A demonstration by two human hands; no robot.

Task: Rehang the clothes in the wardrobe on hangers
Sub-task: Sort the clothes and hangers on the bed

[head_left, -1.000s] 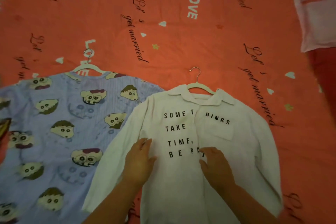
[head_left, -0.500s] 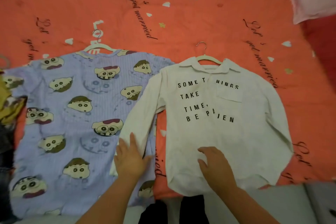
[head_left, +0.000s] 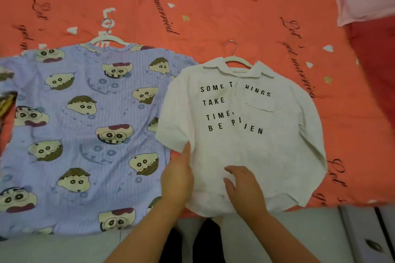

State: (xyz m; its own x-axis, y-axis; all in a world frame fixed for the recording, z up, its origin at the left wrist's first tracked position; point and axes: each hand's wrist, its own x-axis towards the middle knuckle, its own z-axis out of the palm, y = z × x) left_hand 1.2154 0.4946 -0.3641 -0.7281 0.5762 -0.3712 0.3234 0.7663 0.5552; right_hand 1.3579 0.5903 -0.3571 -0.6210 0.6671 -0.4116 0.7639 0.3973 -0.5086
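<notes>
Two shirts, two hangers [head_left: 235,58], side by side on the bed [head_left: 245,17].
The white shirt [head_left: 267,156], collared and black-lettered, lies right of the blue cartoon shirt [head_left: 85,134]. My right hand [head_left: 245,190] rests flat on it, grip apart. My left hand [head_left: 177,179] is at its edge, fingers hidden, so I cannot tell that grip.

Left hand [head_left: 177,179], right hand [head_left: 245,188]: bare. 2 forearms [head_left: 145,226] bare up to the frame edge. Dark trousers [head_left: 171,243] below them, detail too dim.
</notes>
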